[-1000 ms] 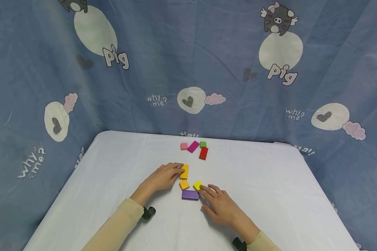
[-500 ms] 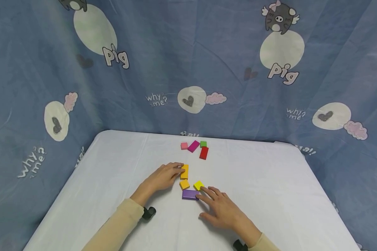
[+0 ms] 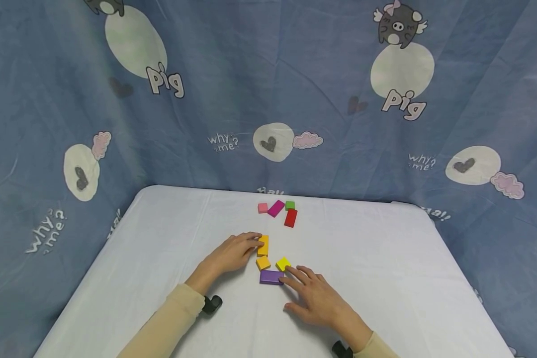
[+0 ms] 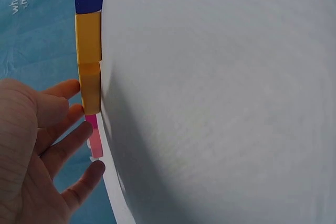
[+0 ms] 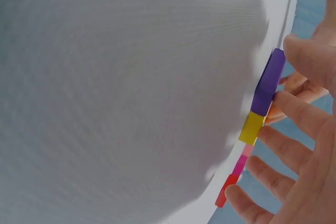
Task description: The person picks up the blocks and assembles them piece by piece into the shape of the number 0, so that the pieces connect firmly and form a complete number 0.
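Observation:
In the head view my left hand (image 3: 233,252) rests its fingertips on the long orange block (image 3: 263,250), fingers extended. Just below that block lies a small orange block (image 3: 263,263), turned slightly. A purple block (image 3: 270,277) lies crosswise nearest me. Above its right end sits a small yellow block (image 3: 282,263). My right hand (image 3: 317,301) has its fingers spread; one fingertip is at the purple block's right end and another at the yellow block. In the right wrist view the fingers lie alongside the purple block (image 5: 269,82) and the yellow block (image 5: 252,128).
Farther back on the white table (image 3: 362,258) lie a pink block (image 3: 262,208), a magenta block (image 3: 276,209), a green block (image 3: 290,205) and a red block (image 3: 291,218). A blue patterned cloth (image 3: 331,164) hangs behind the table.
My right index fingertip has shifted left and toward me onto the purple block's end, with the thumb moving slightly too. The left hand stays at the long orange block.

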`<state>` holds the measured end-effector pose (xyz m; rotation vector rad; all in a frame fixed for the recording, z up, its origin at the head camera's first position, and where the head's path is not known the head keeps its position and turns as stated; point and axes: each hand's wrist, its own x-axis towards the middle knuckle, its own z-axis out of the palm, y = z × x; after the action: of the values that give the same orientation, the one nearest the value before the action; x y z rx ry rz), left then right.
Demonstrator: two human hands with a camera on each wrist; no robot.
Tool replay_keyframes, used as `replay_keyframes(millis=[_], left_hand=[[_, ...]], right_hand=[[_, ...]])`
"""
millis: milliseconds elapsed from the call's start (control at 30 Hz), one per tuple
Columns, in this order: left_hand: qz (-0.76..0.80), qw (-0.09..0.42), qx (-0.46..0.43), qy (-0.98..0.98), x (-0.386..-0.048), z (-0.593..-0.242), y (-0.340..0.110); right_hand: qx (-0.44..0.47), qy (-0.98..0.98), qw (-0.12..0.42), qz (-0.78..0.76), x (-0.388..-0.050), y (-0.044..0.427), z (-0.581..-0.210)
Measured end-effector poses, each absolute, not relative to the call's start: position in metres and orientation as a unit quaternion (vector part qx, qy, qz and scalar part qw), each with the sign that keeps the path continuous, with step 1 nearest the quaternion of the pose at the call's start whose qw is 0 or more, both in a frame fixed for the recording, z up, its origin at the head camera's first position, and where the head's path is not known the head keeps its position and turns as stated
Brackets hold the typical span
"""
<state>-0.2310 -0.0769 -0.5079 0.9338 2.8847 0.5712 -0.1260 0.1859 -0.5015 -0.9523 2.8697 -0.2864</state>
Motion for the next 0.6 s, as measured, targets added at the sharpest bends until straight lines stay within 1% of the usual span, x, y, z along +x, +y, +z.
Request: replay_keyframes(millis=[333, 600], left_hand=[[0.173, 0.035, 0.293, 0.940, -0.2319, -0.5097, -0.0774], [0.180, 0.032, 0.294, 0.938, -0.2318, -0.5097, -0.0790]], right_hand=[[-0.317, 0.942, 0.051, -0.099, -0.1257, 0.1862, -0.5010], [-0.309, 0.944, 0.064, -0.100, -0.1267, 0.1857, -0.5003]])
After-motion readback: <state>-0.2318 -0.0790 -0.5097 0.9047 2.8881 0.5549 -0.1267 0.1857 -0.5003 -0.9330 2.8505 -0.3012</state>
